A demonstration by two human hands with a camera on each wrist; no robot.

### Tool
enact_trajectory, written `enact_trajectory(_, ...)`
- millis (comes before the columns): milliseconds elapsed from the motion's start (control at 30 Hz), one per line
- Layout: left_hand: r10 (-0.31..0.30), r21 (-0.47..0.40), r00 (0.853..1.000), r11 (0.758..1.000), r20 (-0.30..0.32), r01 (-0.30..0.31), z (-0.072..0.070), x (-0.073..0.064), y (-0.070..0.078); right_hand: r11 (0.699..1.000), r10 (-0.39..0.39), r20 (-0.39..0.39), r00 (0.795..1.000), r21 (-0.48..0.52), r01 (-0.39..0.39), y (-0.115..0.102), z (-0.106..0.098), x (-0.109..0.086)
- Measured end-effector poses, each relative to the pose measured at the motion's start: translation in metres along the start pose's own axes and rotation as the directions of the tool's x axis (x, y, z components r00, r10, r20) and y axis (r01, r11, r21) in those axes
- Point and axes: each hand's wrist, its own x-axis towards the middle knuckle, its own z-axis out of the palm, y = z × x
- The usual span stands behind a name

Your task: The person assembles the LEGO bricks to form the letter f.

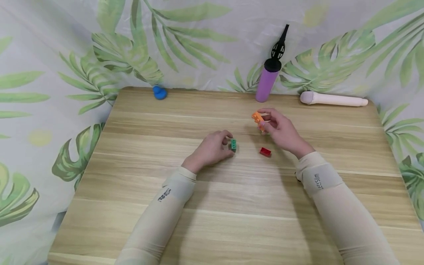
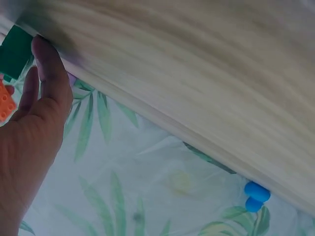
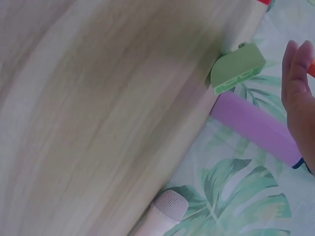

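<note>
Left hand (image 1: 212,149): thumb and fingers are bent about a small green block (image 1: 233,144), and I find it pinched at their tips, near the middle of the table (image 1: 232,198). The studded top faces up in the head view; whether its base touches the wood I cannot tell.

Right hand (image 1: 281,130): my fingers grip an orange block (image 1: 257,117) between thumb and forefinger, its studded end projecting to the left. It is located farther from me than the green block and to the right of it. The right wrist view shows only an edge of it.

A red block (image 1: 265,152) lies on the wood to the right of the green block, on the near side of my right hand. A light green block (image 3: 238,69) with one rounded side shows in the right wrist view; in the head view my right hand largely hides it.

Along the far edge I record a blue figure (image 1: 159,92) at left, a purple pump (image 1: 266,84) with a black nozzle standing upright, and a pale microphone (image 1: 331,99) lying at right. Behind them hangs a leaf-patterned sheet (image 1: 198,22). Pale sleeves (image 1: 159,217) cover both my forearms.
</note>
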Motion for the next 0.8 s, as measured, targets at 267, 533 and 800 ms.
enact_trajectory(267, 0.031, -0.009, 0.999, 0.999, -0.011, -0.031, -0.001, 0.001, -0.006, 0.997, 0.049, 0.087, 0.995, -0.069, -0.043, -0.002, 0.015, 0.003)
enact_trajectory(533, 0.043, 0.041, 0.999, 0.998, -0.026, -0.042, 0.002, 0.002, -0.004, 0.993, 0.119, 0.201, 0.972, -0.004, -0.121, -0.006, 0.031, 0.008)
enact_trajectory(800, 0.018, 0.042, 1.0, 0.999, -0.017, -0.017, 0.003, 0.002, -0.003, 0.991, 0.104, 0.133, 0.986, -0.1, -0.091, -0.006, 0.032, 0.007)
